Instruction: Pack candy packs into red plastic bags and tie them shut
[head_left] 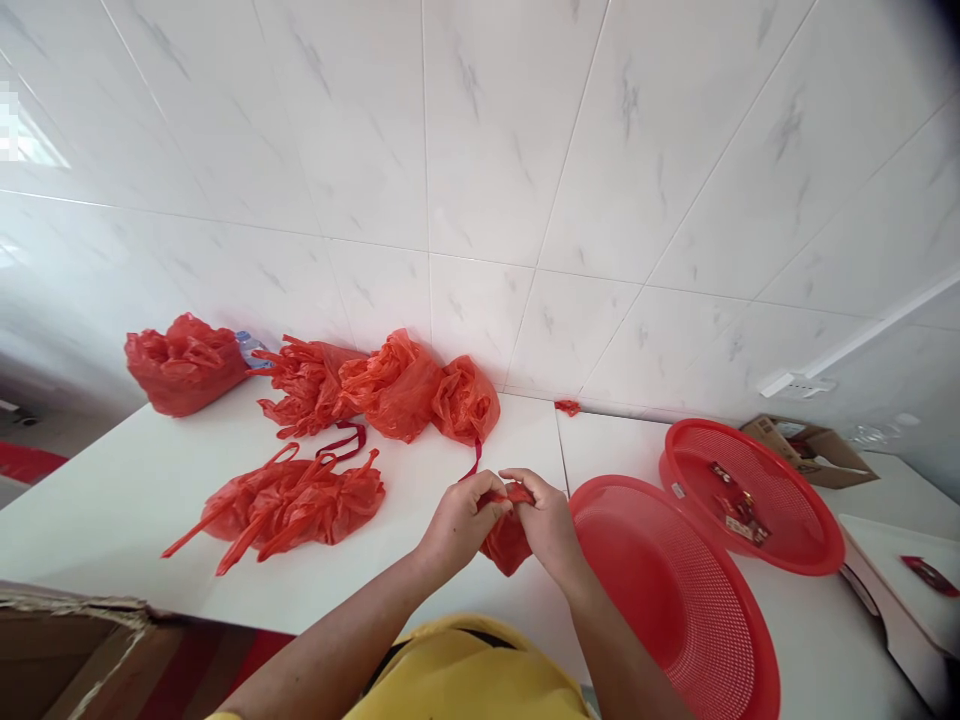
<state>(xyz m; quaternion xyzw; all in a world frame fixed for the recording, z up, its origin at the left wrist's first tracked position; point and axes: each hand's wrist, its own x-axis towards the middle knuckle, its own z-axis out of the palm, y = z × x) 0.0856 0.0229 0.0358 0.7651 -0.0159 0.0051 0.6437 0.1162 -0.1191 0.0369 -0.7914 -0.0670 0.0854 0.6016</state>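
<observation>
In front of my body, above the white table (420, 575), a small red pouch or bag (508, 548) hangs between my hands. My left hand (459, 518) pinches its top edge between thumb and fingers. My right hand (550, 520) is closed on the other side of the same top edge. Fingers hide the opening, and what is inside cannot be seen. Just beyond my left hand, a dark red strap (474, 460) trails from a crumpled red plastic bag (466, 400).
Several filled red plastic bags (315, 505) lie on the left, with others along the wall. Close on the right is a red perforated basket (720, 610). Behind it, a second red basket (806, 530) holds small wrapped packets (739, 500). Cardboard boxes (832, 465) stand back right and front left.
</observation>
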